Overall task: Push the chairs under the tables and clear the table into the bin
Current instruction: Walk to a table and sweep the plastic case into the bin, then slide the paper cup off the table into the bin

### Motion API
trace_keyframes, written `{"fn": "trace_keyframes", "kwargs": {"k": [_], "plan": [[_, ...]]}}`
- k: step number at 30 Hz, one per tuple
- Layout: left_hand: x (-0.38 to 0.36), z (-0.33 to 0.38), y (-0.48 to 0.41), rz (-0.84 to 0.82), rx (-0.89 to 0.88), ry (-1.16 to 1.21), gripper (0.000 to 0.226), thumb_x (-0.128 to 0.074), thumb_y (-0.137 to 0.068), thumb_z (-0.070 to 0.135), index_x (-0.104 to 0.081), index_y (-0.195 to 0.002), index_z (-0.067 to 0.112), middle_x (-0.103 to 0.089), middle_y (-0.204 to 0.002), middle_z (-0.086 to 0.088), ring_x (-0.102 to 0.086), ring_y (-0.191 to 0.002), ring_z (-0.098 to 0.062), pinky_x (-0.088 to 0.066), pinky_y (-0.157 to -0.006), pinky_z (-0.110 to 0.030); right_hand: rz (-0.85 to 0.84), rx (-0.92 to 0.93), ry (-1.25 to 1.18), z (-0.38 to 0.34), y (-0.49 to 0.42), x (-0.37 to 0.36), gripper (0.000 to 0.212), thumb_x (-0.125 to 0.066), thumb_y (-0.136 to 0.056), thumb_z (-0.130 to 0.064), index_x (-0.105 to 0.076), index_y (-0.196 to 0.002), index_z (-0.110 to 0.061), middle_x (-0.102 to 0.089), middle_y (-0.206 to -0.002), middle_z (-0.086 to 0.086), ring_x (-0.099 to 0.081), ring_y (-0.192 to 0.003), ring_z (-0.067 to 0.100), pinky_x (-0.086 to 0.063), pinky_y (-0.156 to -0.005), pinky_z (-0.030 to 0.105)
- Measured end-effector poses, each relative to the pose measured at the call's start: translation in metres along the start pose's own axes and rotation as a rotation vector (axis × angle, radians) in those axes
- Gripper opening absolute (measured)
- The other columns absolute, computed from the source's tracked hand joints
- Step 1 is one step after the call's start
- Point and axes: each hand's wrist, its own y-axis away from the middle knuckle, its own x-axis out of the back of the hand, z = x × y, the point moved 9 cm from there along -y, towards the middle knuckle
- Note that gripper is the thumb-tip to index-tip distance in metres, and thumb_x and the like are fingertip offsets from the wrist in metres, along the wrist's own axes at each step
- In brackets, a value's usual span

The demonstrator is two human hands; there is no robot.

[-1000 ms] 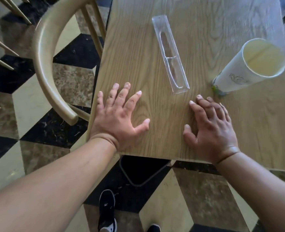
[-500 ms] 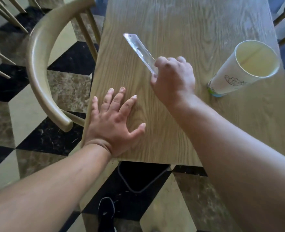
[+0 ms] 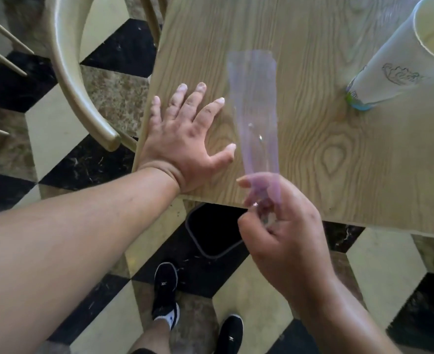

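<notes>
My right hand grips the near end of a long clear plastic sleeve, lifted off the wooden table and blurred by motion above its front edge. My left hand lies flat, fingers spread, on the table's near left corner. A white paper cup stands at the table's right. Below the table's front edge, a dark bin sits on the floor, partly hidden by the tabletop and my right hand. A pale wooden chair stands left of the table, its curved back close to the table's corner.
The floor is checkered in black, cream and brown tiles. My feet in black shoes stand just in front of the bin. Thin chair spindles show at the far left edge.
My right hand took hold of the plastic sleeve on the table, lifted it and pulled it back toward the table's front edge. My left hand stayed flat on the corner.
</notes>
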Motion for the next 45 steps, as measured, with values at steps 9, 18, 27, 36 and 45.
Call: {"fn": "trace_keyframes", "kwargs": {"k": [9,18,27,36,45], "plan": [[0.002,0.001,0.000,0.005,0.002,0.009,0.089,-0.036,-0.084,0.081,-0.022,-0.163,0.042,-0.007,-0.177,0.002,0.002,-0.162,-0.022,0.005,-0.128,-0.058,-0.250,0.112,0.143,0.056,0.045,-0.055,0.040,-0.052,-0.094,-0.033,-0.062,-0.131,-0.023,-0.054,-0.109,-0.006,-0.057,-0.094,0.019,-0.051,-0.080,0.037],[0.002,0.002,0.002,-0.003,-0.003,0.014,0.086,-0.035,-0.087,0.080,-0.021,-0.164,0.042,-0.004,-0.177,0.003,0.007,-0.162,-0.021,0.008,-0.128,-0.058,-0.314,0.044,0.280,0.152,0.037,-0.115,0.030,-0.066,-0.095,-0.025,-0.076,-0.124,-0.026,-0.077,-0.117,-0.010,-0.072,-0.102,0.013,-0.062,-0.080,0.040],[0.004,0.003,0.002,0.010,-0.007,0.007,0.085,-0.036,-0.088,0.080,-0.024,-0.163,0.042,-0.006,-0.177,0.002,0.004,-0.162,-0.022,0.006,-0.128,-0.059,-0.591,-0.288,0.422,0.219,0.053,-0.146,0.091,-0.075,-0.093,-0.050,-0.023,-0.166,-0.034,-0.023,-0.174,-0.009,-0.016,-0.161,0.018,-0.020,-0.128,0.038],[0.005,0.003,0.002,0.007,-0.009,0.010,0.086,-0.035,-0.088,0.080,-0.023,-0.163,0.041,-0.006,-0.177,0.001,0.005,-0.162,-0.021,0.006,-0.128,-0.059,-0.390,-0.034,0.418,0.132,0.047,-0.099,0.060,-0.061,-0.095,-0.062,-0.062,-0.143,-0.026,-0.066,-0.139,-0.010,-0.053,-0.132,0.013,-0.043,-0.110,0.031],[0.005,0.004,0.002,0.024,-0.020,0.014,0.087,-0.036,-0.088,0.080,-0.025,-0.164,0.039,-0.008,-0.177,0.000,0.004,-0.162,-0.022,0.004,-0.128,-0.061,-0.159,0.056,0.120,0.018,0.004,-0.021,0.041,-0.068,-0.091,-0.058,-0.075,-0.118,-0.028,-0.074,-0.111,-0.018,-0.066,-0.108,0.000,-0.056,-0.091,0.030]]}}
